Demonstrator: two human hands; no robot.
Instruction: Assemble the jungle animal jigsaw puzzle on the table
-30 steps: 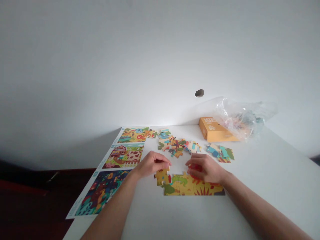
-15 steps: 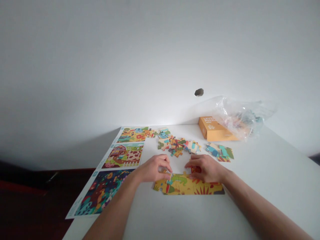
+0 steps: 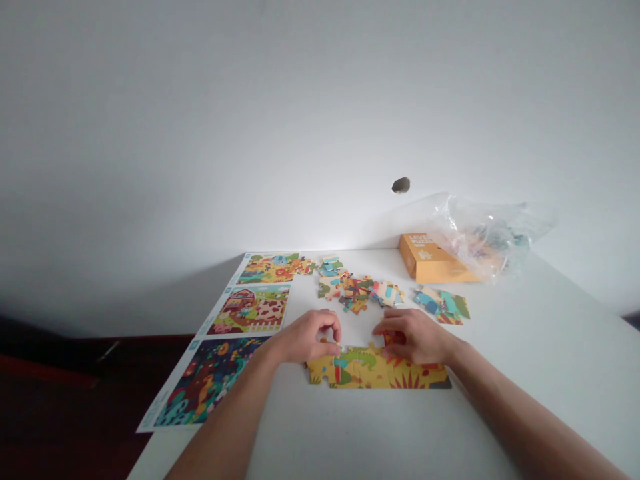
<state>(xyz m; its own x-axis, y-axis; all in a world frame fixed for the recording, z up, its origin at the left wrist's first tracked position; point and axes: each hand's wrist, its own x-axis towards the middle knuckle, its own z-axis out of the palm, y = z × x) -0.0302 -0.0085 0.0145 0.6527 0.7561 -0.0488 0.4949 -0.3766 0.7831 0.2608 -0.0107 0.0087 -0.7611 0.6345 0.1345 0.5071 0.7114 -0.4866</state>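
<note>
A partly joined jigsaw strip (image 3: 373,377) lies flat in front of me, yellow with a green crocodile and spiky red plants. My left hand (image 3: 313,335) is at its upper left end, thumb and forefinger curled on a yellow puzzle piece (image 3: 321,367) that meets the strip's left side. The fingers hide part of this piece. Over the strip's upper right edge, my right hand (image 3: 417,335) is curled round a red-and-orange puzzle piece (image 3: 393,339), mostly covered by the fingers.
Loose puzzle pieces (image 3: 355,290) are heaped beyond my hands, and others (image 3: 445,305) lie to the right. Three picture sheets (image 3: 250,310) line the table's left edge. An orange box (image 3: 440,270) stands at the back right under a clear plastic bag (image 3: 493,230), near the wall.
My left hand has lowered its piece slightly against the left end of the strip. The right hand stays almost in place. The whole view has shifted a little.
</note>
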